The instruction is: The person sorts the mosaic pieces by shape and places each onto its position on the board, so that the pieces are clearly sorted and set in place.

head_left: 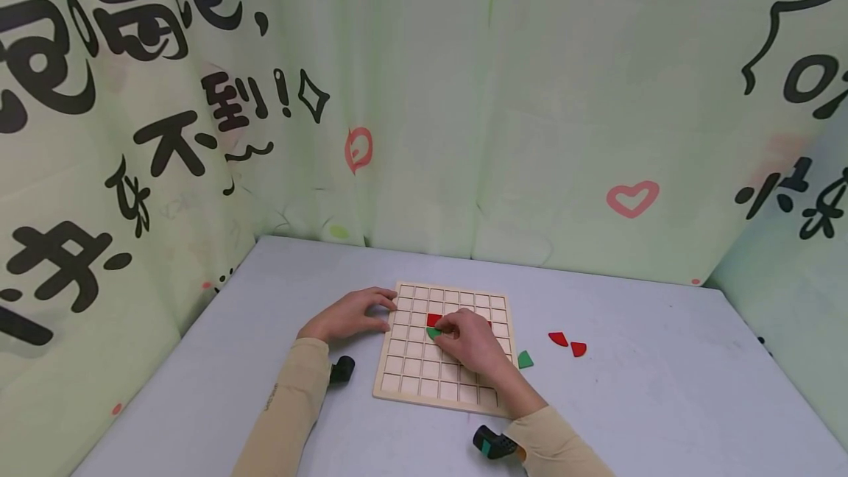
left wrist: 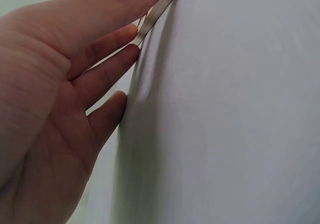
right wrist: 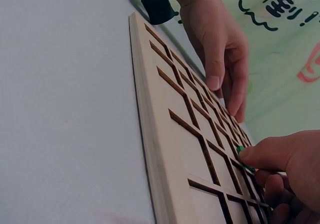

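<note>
A square wooden grid board [head_left: 412, 367] with shallow square cells lies on the table. My right hand [head_left: 472, 341] is over its middle, pinching a small green piece [head_left: 433, 333] between thumb and fingers; in the right wrist view the green piece [right wrist: 240, 149] shows at the thumb tip, low over the cells. Just behind it a red piece [head_left: 433, 319] sits in the grid, partly covered by the fingers. At the board's left edge is my left hand [head_left: 354, 314], its relaxed fingertips and thumb touching the rim, also visible in the left wrist view [left wrist: 65, 78].
To the right of the board lie two red rounded-edge pieces, one red piece [head_left: 558, 338] beside another red piece [head_left: 579, 350]. A loose green piece [head_left: 525, 359] is close to the board's right edge. Printed curtains [head_left: 424, 131] enclose the white table [head_left: 649, 374].
</note>
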A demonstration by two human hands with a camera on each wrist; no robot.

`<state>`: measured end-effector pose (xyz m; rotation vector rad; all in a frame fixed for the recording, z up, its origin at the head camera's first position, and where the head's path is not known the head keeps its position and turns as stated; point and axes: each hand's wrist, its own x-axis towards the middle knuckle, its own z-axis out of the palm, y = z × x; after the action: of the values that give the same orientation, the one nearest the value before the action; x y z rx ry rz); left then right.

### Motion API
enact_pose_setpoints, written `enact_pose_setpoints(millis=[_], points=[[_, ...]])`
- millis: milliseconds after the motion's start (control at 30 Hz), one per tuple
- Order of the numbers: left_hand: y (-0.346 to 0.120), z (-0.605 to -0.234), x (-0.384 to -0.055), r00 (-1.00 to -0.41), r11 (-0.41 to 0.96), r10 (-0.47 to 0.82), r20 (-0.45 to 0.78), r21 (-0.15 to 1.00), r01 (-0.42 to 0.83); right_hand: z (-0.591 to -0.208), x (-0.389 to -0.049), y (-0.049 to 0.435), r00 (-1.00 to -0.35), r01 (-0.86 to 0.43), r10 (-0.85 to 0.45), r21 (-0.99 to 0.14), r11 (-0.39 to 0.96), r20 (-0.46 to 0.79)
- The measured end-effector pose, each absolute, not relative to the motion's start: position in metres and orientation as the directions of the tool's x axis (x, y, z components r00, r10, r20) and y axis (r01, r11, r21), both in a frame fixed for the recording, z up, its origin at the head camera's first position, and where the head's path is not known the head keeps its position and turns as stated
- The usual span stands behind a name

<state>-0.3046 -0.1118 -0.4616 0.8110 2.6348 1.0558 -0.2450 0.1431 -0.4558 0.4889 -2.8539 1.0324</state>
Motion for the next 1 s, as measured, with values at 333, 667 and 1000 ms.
enact_pose_setpoints(millis=[333,667,1000], points=[[-0.1110,-0.4578,-0.3034,-0.835,0.595,0.550,0.007,0.698,0.399,-0.4563,-0.2443,0.1431,-0.949,-0.311,-0.263,-0.623,0.717,0.172],[-0.1110,-0.4574,-0.3026,-0.837,0.592,0.548,0.007,0.703,0.394,-0.4570,-0.2434,0.1430,-0.955,-0.297,-0.241,-0.633,0.715,0.176],[-0.1108,-0.4586,-0.3032,-0.834,0.595,0.552,0.003,0.699,0.396,-0.4571,-0.2431,0.1429,-0.954,-0.298,-0.242,-0.628,0.718,0.176]])
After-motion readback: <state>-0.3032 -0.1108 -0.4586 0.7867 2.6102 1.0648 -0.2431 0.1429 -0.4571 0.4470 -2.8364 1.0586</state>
